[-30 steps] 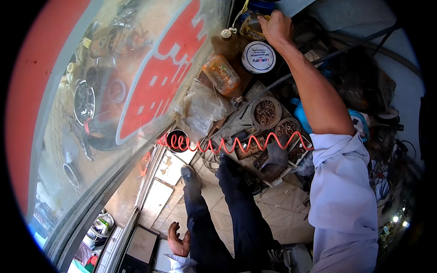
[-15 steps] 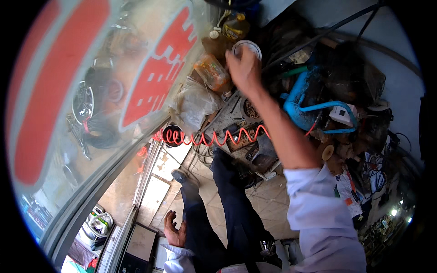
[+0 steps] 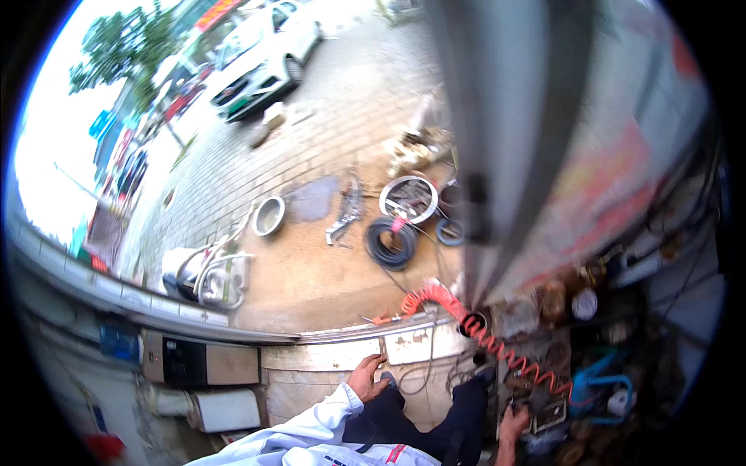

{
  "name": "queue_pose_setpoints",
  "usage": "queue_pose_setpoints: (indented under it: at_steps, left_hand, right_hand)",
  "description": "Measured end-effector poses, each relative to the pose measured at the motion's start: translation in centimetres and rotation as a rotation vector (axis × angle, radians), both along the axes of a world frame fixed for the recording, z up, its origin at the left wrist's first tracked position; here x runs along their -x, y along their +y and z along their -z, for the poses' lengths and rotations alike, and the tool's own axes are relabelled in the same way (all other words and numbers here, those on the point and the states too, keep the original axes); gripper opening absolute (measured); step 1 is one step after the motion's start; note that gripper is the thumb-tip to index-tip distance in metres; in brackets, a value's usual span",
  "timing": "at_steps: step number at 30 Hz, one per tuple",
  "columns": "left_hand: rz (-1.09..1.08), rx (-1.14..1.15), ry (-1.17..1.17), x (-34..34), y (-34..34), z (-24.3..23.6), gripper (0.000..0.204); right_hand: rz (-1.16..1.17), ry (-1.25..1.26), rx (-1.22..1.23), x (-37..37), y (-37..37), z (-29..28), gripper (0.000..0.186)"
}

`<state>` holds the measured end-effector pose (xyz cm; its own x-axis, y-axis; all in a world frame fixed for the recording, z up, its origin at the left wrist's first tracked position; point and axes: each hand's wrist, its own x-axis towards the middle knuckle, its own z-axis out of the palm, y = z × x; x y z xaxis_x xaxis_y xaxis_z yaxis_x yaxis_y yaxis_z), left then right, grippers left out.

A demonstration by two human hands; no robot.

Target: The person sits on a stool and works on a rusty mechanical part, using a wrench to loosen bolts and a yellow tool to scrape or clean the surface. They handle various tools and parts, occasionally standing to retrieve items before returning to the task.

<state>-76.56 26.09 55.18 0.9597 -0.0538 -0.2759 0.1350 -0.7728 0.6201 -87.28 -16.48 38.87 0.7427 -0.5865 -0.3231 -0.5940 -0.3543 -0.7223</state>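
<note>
My left hand (image 3: 365, 378) hangs over my left leg near the doorway sill, its fingers apart and nothing in them. Low on the right, my right hand (image 3: 513, 425) is beside my right leg, at the edge of a cluttered work area. Its fingers are small and blurred against dark parts, so whether it holds anything is unclear. A red coiled air hose (image 3: 509, 353) stretches from the sill to the clutter above that hand. Farther off stands a round white-rimmed container (image 3: 584, 304), apart from both hands.
A blue metal frame (image 3: 594, 384) stands among the clutter at right. Outside the sill lie a black hose coil (image 3: 391, 243), a metal basin (image 3: 269, 216) and a white-rimmed tub (image 3: 408, 180). A white car (image 3: 260, 66) is parked beyond. A dark-and-beige cabinet (image 3: 183, 362) stands at left.
The view has swung left toward the open doorway. My right hand has drawn back from the white-rimmed container to beside my right leg. My left hand stays low over my left leg.
</note>
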Motion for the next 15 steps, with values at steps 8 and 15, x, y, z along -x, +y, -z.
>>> queue_pose_setpoints:
  at_steps: [8, 15]
  left_hand:
    - [-0.361, 0.034, -0.242, 9.5, 12.0, -2.3, 0.057]
    - [-0.572, 0.12, -0.375, 10.1, 18.7, -6.1, 0.055]
  right_hand:
    - [-0.393, -0.182, -0.042, -4.6, 15.6, -11.0, 0.029]
    - [-0.655, -0.223, -0.103, -7.7, 32.2, -23.0, 0.033]
